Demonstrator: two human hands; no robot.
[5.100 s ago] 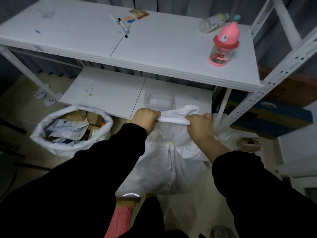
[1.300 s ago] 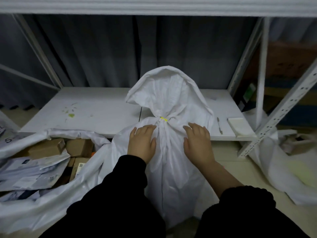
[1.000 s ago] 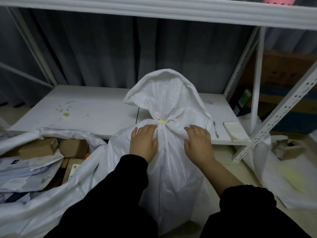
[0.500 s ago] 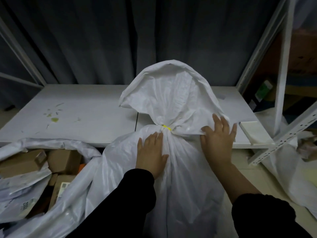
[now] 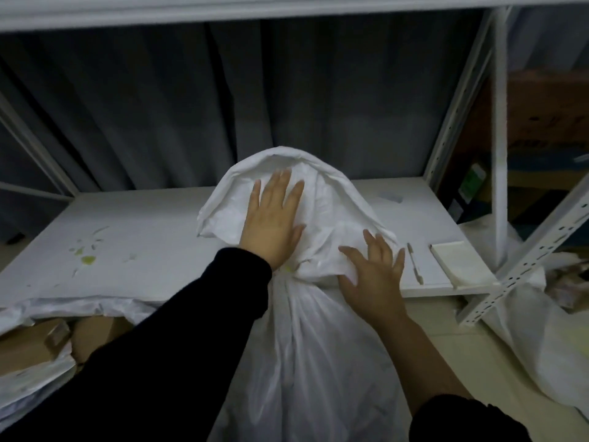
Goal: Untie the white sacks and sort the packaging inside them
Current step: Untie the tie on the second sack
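While the left hand [image 5: 271, 224] lay flat, fingers spread, on the floppy crown of the white sack [image 5: 306, 346], its heel sat just above the yellow tie [image 5: 288, 268] at the cinched neck, making it the nearer hand. The right hand [image 5: 373, 275], also spread and gripping nothing, pressed crinkled fabric just right of the tie. The sack stood upright, woven and faintly glossy, before a white shelf [image 5: 143, 250].

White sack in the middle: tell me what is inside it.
The sack hides its contents: its cloth is opaque and a yellow tie cinches the neck. Only the left hand and right hand show, flat on its outside.
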